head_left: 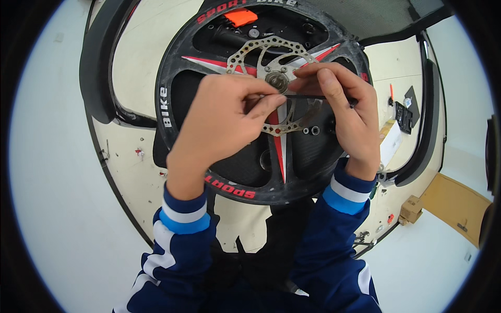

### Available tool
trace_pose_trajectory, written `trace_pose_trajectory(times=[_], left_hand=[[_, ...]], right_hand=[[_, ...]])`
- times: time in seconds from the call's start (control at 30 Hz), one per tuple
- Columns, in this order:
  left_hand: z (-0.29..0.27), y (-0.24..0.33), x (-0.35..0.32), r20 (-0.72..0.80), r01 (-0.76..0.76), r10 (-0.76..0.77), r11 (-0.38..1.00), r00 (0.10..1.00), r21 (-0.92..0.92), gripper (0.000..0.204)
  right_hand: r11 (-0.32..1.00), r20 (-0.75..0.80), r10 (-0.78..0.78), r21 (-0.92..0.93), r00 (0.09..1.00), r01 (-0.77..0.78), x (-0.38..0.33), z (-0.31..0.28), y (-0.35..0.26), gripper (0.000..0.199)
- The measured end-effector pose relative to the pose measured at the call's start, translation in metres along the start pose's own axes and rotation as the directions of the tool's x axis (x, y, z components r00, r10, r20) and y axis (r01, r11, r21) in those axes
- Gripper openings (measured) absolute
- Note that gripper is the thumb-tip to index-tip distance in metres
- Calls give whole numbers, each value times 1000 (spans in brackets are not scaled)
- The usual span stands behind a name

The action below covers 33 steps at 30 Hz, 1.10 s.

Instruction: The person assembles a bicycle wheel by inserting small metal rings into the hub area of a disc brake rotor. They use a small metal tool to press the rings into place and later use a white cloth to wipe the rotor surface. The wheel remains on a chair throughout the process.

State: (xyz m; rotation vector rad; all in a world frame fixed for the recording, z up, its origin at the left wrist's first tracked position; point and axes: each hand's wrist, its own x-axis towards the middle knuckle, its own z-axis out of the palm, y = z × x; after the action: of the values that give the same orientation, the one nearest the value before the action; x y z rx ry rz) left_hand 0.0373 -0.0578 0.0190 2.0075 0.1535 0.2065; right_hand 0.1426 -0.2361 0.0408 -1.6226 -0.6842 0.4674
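A black bicycle wheel (172,78) with red and white spokes lies flat on a cream table (141,47). A perforated silver brake disc (250,49) is mounted at its hub (276,79). My left hand (219,122) pinches one end of a thin black rod-shaped tool (308,97) just below the hub. My right hand (349,115) grips the other end of the same tool, its fingers curled over the disc's right side. Both hands rest over the wheel's centre and hide much of the disc.
An orange part (240,17) shows through the wheel at the top. Black curved fenders lie at the left (96,68) and right (430,115) table edges. Small black parts (404,112), a white packet (390,143), loose screws and a small cardboard box (411,208) sit at the right.
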Motion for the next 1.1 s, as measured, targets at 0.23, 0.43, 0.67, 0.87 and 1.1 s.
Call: trace_pose_trajectory(times=[0.23, 0.43, 0.67, 0.87, 1.1], left_hand=[[-22, -8, -28, 358, 365, -449, 888, 819, 279, 18], [0, -32, -32, 314, 313, -393, 909, 864, 276, 20], [10, -37, -34, 325, 256, -332, 932, 886, 256, 16], [7, -40, -42, 244, 234, -302, 934, 922, 271, 14], [-26, -27, -38, 561, 380, -304, 925, 770, -20, 13]], right_hand=[[955, -63, 68, -286, 996, -84, -2, -2, -8, 20], [942, -10, 155, -299, 988, -151, -5, -7, -10, 13], [970, -9, 162, -185, 987, -161, -5, -10, -8, 14], [977, -20, 137, -160, 990, -139, -3, -4, -8, 17], [982, -89, 79, -163, 993, -93, -3, -7, -3, 16]])
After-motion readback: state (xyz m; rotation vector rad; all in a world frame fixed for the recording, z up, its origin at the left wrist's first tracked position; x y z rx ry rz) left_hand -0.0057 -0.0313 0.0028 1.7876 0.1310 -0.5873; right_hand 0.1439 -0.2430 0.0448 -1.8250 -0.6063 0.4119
